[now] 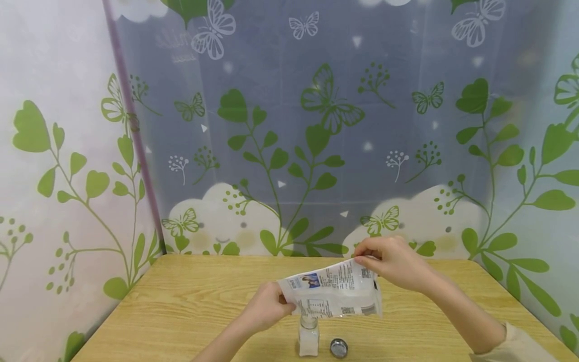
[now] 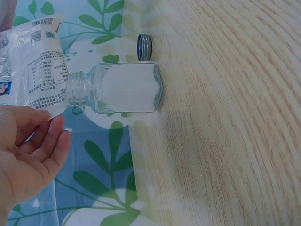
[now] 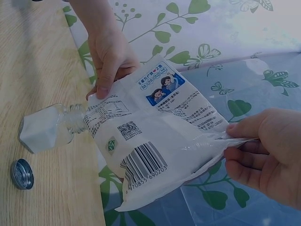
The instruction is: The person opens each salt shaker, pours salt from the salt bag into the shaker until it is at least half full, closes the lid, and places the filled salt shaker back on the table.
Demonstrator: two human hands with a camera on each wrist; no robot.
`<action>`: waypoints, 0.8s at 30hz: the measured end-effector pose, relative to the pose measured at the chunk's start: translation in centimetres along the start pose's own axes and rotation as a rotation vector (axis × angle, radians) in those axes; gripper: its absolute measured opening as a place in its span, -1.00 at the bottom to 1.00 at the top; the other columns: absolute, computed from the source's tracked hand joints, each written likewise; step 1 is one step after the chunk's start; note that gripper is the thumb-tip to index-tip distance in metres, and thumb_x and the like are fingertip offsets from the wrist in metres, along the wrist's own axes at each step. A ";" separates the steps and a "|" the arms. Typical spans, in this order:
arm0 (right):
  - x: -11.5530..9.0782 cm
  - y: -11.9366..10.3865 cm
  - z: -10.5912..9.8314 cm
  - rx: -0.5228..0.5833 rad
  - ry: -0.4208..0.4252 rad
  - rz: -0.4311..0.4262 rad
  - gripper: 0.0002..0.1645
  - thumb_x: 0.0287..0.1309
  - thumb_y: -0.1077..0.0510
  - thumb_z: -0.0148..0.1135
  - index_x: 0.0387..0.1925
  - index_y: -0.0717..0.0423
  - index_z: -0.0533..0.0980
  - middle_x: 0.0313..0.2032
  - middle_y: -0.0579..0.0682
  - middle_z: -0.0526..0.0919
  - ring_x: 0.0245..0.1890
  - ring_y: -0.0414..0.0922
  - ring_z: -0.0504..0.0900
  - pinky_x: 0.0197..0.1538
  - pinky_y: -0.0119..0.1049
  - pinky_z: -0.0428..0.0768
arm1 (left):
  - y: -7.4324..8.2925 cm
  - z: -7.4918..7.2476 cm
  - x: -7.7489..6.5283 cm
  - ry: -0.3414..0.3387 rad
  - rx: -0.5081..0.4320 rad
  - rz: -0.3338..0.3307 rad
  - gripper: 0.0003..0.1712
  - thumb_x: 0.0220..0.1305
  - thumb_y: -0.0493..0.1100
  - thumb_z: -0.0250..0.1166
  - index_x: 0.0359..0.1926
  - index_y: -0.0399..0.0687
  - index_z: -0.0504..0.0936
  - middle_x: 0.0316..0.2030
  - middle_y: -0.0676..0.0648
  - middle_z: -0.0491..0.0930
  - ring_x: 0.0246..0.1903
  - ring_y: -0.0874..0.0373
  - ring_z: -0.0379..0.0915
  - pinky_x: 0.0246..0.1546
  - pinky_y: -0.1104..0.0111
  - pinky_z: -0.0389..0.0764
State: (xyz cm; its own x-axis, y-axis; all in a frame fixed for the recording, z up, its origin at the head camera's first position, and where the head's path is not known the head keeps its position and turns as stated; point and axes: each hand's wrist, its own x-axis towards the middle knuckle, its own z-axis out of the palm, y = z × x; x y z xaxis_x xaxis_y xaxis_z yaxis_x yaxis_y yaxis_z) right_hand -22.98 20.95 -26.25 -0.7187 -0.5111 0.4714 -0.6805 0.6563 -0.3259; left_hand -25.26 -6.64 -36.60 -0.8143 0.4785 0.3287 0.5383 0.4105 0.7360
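Observation:
A white printed plastic bag is held between both hands over a small glass jar. At the bag's left end, my left hand pinches the edge between thumb and fingers. My right hand grips the opposite, upper right corner, so the bag slopes down toward the left. White powder fills most of the jar, which stands upright and uncapped. In the left wrist view the bag's lower edge is at the jar's threaded mouth; whether they touch I cannot tell.
A round metal screw lid lies on the wooden table, just right of the jar. Behind the table's far edge hangs a patterned curtain with leaves and butterflies; similar sheets flank both sides.

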 end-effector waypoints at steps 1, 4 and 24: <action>0.0 0.0 0.0 0.001 -0.003 0.002 -0.94 0.11 0.23 0.24 -0.35 0.05 0.60 -0.40 -0.17 0.65 -0.43 -0.33 0.56 -0.37 -0.41 0.56 | 0.0 0.0 0.0 -0.001 -0.003 0.000 -0.77 -0.05 -0.45 0.25 -0.27 -0.36 0.64 -0.44 -0.13 0.64 -0.53 0.28 0.45 -0.53 0.46 0.52; 0.0 0.0 0.0 0.004 -0.006 0.008 -0.94 0.11 0.23 0.24 -0.34 0.06 0.60 -0.39 -0.17 0.65 -0.43 -0.34 0.55 -0.38 -0.42 0.56 | -0.1 0.0 0.0 -0.004 -0.010 -0.006 -0.76 -0.04 -0.44 0.24 -0.26 -0.37 0.64 -0.42 -0.13 0.65 -0.53 0.28 0.46 -0.52 0.46 0.53; 0.0 -0.1 0.0 0.007 0.005 -0.001 -0.94 0.10 0.25 0.24 -0.35 0.07 0.60 -0.41 -0.16 0.64 -0.45 -0.34 0.55 -0.40 -0.42 0.56 | -0.1 0.1 0.2 -0.005 -0.006 -0.010 -0.74 -0.04 -0.44 0.24 -0.23 -0.36 0.63 -0.41 -0.14 0.65 -0.54 0.28 0.47 -0.53 0.46 0.53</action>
State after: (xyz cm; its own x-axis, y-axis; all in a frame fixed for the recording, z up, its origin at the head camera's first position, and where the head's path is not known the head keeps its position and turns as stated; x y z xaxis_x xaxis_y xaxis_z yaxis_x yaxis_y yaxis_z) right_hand -22.92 20.94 -26.24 -0.7177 -0.5089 0.4753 -0.6819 0.6521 -0.3314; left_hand -25.43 -6.51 -36.74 -0.8182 0.4785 0.3187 0.5293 0.4107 0.7424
